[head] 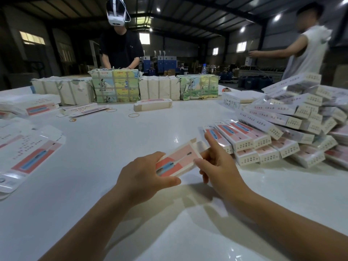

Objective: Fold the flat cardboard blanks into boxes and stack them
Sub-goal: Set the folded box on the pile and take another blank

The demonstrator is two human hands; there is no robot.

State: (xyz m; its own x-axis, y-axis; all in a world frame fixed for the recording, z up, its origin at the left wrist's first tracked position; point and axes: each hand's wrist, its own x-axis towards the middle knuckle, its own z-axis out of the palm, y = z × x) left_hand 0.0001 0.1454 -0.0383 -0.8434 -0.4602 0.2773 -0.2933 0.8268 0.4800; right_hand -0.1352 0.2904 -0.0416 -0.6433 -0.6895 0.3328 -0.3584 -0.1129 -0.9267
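I hold a pink and white box (pixel 178 160) with a blue toothbrush picture above the middle of the white table (pixel 116 144). My left hand (pixel 145 176) grips its near end, thumb under and fingers over. My right hand (pixel 216 162) holds the far end, thumb on the side and index finger raised by the open end flap. A heap of folded boxes (pixel 286 127) is piled at the right. Flat blanks (pixel 28 153) lie in a stack at the left edge.
Wrapped bundles (pixel 114 87) line the far side of the table, with a person in black behind them. Another person in white stands at the far right. More blanks (pixel 153 104) and rubber bands (pixel 133 115) lie mid-table.
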